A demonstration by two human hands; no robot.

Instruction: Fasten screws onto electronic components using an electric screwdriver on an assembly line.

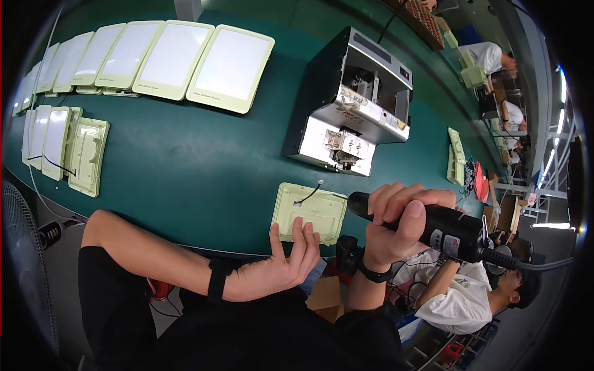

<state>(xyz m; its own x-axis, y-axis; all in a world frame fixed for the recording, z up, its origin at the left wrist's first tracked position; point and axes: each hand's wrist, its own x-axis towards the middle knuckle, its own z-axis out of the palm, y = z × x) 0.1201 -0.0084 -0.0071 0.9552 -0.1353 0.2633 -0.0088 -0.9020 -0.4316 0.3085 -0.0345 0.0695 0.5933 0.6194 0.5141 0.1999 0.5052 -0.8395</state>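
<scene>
A pale green plastic housing [315,226] lies at the near edge of the bench, its ribbed inside facing up. Out of it sticks a short black cable [309,195] with a small white connector. My left hand [275,269] holds the housing at its near side, fingertips on its left edge and inner face. Wrapped round a black electric screwdriver [442,232] is my right hand [402,216]. The screwdriver lies nearly level, its thin bit pointing left over the housing's far right corner; whether it touches is too small to tell.
A metal machine [352,99] stands beyond the housing. White-faced panels [232,68] overlap along the far left, with more housings [90,157] nearer. A fan [25,260] is at left. A co-worker in a white shirt [461,297] sits at right, with others beyond.
</scene>
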